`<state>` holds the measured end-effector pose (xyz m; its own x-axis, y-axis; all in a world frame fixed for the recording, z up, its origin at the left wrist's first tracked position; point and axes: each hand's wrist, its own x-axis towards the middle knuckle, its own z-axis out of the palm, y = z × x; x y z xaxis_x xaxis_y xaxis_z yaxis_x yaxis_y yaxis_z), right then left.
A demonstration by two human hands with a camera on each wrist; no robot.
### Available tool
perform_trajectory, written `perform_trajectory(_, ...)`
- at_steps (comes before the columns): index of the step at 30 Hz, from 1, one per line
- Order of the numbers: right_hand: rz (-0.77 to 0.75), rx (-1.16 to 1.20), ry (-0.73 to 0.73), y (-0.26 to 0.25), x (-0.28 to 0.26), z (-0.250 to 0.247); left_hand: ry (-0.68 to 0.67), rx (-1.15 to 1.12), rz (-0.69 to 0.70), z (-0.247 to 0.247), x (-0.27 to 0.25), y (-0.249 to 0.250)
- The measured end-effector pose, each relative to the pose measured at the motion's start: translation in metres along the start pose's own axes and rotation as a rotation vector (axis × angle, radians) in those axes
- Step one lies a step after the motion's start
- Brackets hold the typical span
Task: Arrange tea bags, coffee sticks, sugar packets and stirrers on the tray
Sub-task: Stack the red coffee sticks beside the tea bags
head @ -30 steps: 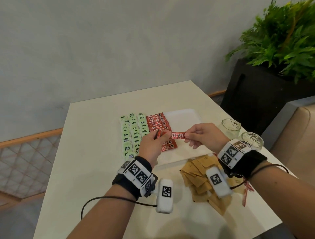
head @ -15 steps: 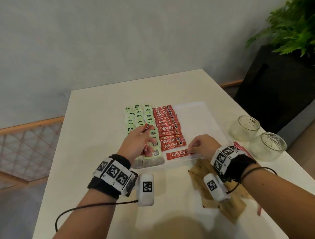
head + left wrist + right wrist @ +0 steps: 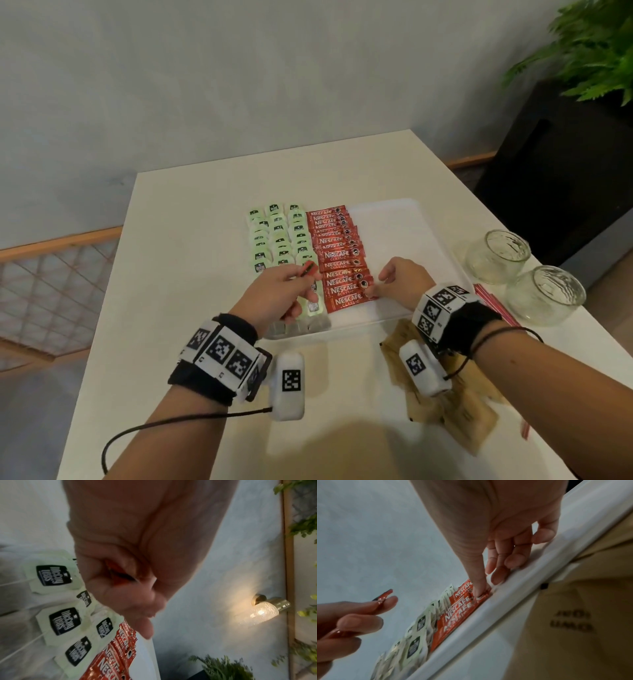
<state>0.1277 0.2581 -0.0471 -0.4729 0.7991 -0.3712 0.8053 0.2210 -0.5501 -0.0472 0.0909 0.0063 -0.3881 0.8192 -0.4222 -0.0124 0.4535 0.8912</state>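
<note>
- Brown sugar packets (image 3: 442, 401) are lying in a loose pile on the table (image 3: 178, 267), nearest the person, under the right wrist.
- Right hand (image 3: 400, 279) is reaching over the tray's (image 3: 404, 219) near rim, palm down, fingers curled, thumb tip and fingertips pressing the right end of the nearest coffee stick (image 3: 347, 300); that stick is lying flat, long axis left to right.
- Left hand (image 3: 274, 294) is hovering over the tea bags (image 3: 277, 236), fingers curled round a few spare coffee sticks (image 3: 67, 380), ends pointing away and rightward.
- Red sticks are overlapping in a column running away, tea bags just beside them on the left.
- Two glass jars (image 3: 524, 274) are standing right of the tray.
</note>
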Motion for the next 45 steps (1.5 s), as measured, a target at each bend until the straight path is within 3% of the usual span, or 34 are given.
perform_trajectory(4,-0.1,0.152,0.042,-0.007,-0.018,-0.008,-0.033,0.161,0.121,0.015,-0.003,-0.004)
perform_trajectory(9,-0.301,0.491,-0.109,-0.026,-0.057,-0.012,-0.081,0.585,0.282,0.044,-0.002,0.004)
perform_trajectory(16,-0.309,0.692,-0.04,-0.02,-0.077,-0.012,0.043,0.86,0.377,0.072,-0.006,0.005)
perform_trajectory(19,-0.354,0.689,0.036,-0.013,-0.081,-0.018,-0.031,0.614,0.365,0.069,-0.015,0.009)
perform_trajectory(23,-0.38,0.722,0.129,-0.005,-0.087,-0.034,-0.032,0.1,0.157,0.049,-0.02,0.0)
perform_trajectory(30,-0.43,0.759,0.014,-0.011,-0.094,-0.054,-0.092,-0.304,0.061,0.04,-0.028,-0.004)
perform_trajectory(37,-0.354,0.517,-0.245,-0.028,-0.093,-0.043,0.008,-0.071,0.123,0.051,-0.029,-0.004)
perform_trajectory(45,-0.235,0.641,-0.19,-0.014,-0.074,-0.047,0.103,0.04,0.213,0.046,-0.023,-0.004)
